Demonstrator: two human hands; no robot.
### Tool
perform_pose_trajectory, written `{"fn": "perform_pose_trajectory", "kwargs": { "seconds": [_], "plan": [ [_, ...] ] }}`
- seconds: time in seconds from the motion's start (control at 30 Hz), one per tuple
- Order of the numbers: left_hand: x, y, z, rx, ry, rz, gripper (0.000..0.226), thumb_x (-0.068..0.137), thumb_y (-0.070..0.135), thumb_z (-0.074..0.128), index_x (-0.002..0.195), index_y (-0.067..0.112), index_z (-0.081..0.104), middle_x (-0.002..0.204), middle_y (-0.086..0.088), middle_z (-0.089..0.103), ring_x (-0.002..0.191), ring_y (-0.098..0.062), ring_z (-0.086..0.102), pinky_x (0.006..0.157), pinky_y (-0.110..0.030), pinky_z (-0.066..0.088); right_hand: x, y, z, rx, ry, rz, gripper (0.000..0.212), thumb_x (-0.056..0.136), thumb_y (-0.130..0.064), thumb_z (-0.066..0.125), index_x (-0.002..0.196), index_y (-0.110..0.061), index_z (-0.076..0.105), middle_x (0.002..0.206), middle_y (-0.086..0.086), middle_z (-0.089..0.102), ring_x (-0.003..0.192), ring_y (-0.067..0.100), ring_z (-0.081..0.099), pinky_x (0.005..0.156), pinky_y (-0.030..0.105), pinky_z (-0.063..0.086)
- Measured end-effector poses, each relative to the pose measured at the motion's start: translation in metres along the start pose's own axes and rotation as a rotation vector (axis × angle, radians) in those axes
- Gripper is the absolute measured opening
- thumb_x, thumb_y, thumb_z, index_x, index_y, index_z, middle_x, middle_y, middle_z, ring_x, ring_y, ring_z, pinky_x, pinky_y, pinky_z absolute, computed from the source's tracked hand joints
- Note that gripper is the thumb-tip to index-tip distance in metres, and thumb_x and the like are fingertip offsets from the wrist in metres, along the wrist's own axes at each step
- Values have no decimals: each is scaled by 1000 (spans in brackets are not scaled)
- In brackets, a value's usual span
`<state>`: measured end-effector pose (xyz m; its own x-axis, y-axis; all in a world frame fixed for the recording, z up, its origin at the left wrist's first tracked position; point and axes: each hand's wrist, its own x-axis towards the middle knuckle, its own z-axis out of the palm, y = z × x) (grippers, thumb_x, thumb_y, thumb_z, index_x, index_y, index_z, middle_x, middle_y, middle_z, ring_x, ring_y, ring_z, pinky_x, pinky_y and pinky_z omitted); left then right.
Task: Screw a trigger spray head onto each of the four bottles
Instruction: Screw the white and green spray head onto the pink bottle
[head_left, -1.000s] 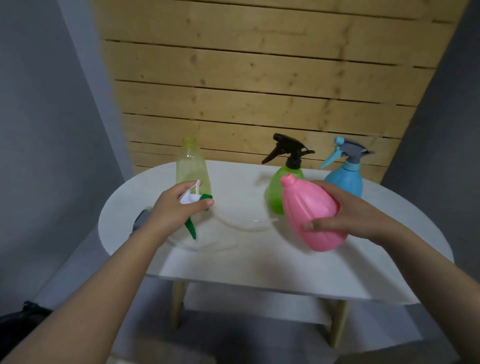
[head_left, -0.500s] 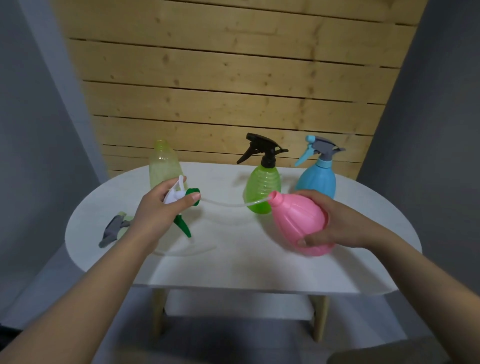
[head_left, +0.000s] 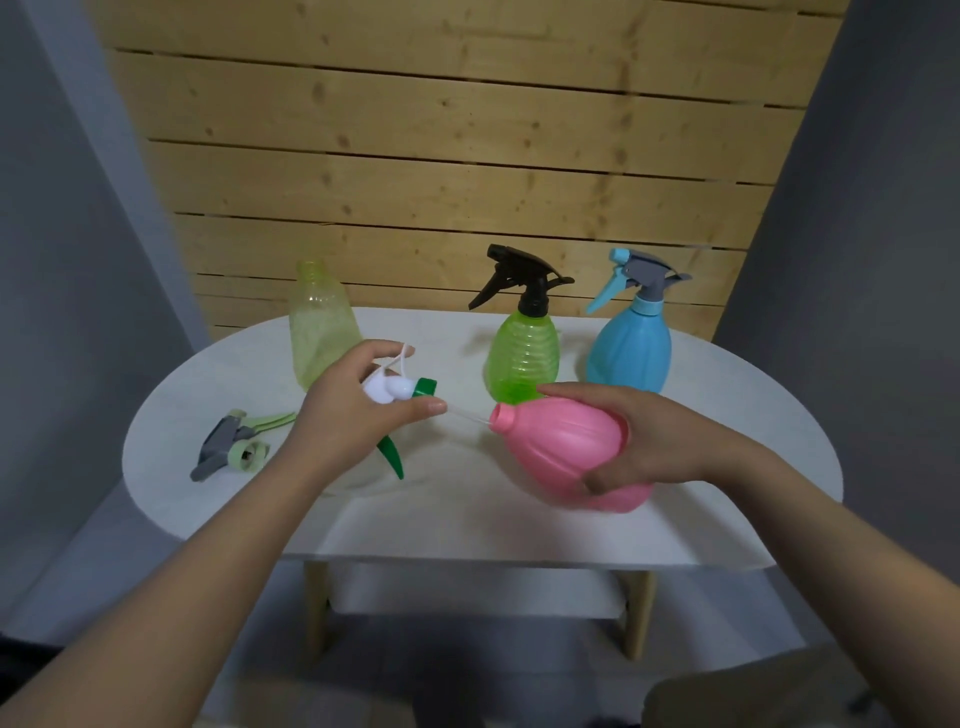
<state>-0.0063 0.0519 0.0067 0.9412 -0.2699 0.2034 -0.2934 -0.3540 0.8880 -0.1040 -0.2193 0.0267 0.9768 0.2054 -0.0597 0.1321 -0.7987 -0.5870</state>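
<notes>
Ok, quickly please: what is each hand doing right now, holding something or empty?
Left hand: closed on the white and green spray head.
Right hand: closed on the pink bottle, tilted, neck toward the spray head.

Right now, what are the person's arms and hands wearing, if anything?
Nothing that shows: the left hand and right hand have no gloves, rings or watch in view, and both forearms are uncovered to the frame's edge, with no sleeve visible.

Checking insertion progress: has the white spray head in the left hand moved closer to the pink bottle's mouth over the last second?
Yes. The white spray head has closed in rightward on the pink bottle, its tube now entering the mouth.
</notes>
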Motion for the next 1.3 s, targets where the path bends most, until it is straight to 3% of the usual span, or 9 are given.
{"fn": "perform_pose_trajectory", "kwargs": {
  "seconds": [0.13, 0.23, 0.33, 0.57, 0.9, 1.03, 1.17, 1.23, 1.3],
  "plan": [
    [-5, 12, 14, -113, -191, -29, 42, 63, 24, 83, 99, 30, 62, 78, -2, 70, 54, -8, 63, 54, -18, 51, 7, -8, 4, 72, -81, 34, 88, 57, -37, 75, 136, -49, 36, 131, -16, 48, 111, 7, 51, 88, 23, 48],
    [-3, 13, 16, -209, -289, -78, 30, 69, 16, 79, 97, 21, 68, 71, 8, 67, 55, -5, 58, 54, -16, 49, 10, -11, 5, 128, -148, 40, 84, 61, -35, 75, 134, -53, 36, 126, -19, 49, 107, 2, 51, 78, 15, 44],
    [0, 13, 13, -223, -421, -109, 26, 67, 14, 81, 91, 17, 70, 64, 11, 64, 55, -6, 56, 53, -17, 47, 11, -11, 3, 198, -182, 51, 81, 60, -37, 72, 131, -56, 38, 125, -19, 51, 106, 6, 54, 76, 17, 48],
    [-2, 11, 13, -140, -568, -107, 25, 69, 8, 79, 91, 12, 68, 71, -5, 67, 55, -16, 61, 55, -23, 51, 13, -7, 6, 318, -263, 56, 71, 65, -30, 70, 127, -53, 46, 124, -14, 58, 103, 11, 62, 74, 21, 54],
    [2, 6, 13, -87, -577, -172, 15, 66, 21, 78, 79, 24, 72, 54, 3, 61, 49, -9, 54, 49, -18, 41, 24, -5, 11, 473, -335, 58, 61, 68, -28, 66, 124, -49, 50, 124, -12, 59, 103, 8, 63, 77, 19, 51],
    [4, 2, 10, -121, -451, -251, 19, 54, 35, 73, 72, 28, 73, 45, 2, 55, 43, -6, 46, 47, -22, 32, 28, 0, 11, 537, -79, 54, 64, 67, -39, 68, 128, -43, 49, 130, -7, 53, 115, 11, 54, 93, 23, 45],
    [9, -6, 4, -203, -291, -376, 17, 52, 48, 71, 61, 33, 71, 43, 5, 51, 43, -10, 32, 43, -23, 17, 27, 7, 12, 719, 37, 38, 65, 66, -18, 70, 121, -40, 45, 121, 0, 51, 103, 12, 59, 84, 27, 54],
    [9, -8, 0, -236, -300, -358, 17, 57, 46, 71, 66, 32, 71, 52, 5, 58, 52, -14, 36, 48, -25, 24, 27, 8, 12, 742, 44, 30, 62, 69, -11, 70, 118, -38, 46, 113, 1, 56, 90, 9, 66, 74, 25, 55],
    [9, -11, -3, -283, -316, -296, 23, 61, 37, 75, 80, 23, 72, 68, 0, 66, 66, -19, 47, 63, -33, 35, 28, 7, 11, 757, 52, 58, 48, 73, -21, 69, 115, -37, 52, 103, 3, 65, 84, 14, 70, 68, 26, 56]
  ]
}}
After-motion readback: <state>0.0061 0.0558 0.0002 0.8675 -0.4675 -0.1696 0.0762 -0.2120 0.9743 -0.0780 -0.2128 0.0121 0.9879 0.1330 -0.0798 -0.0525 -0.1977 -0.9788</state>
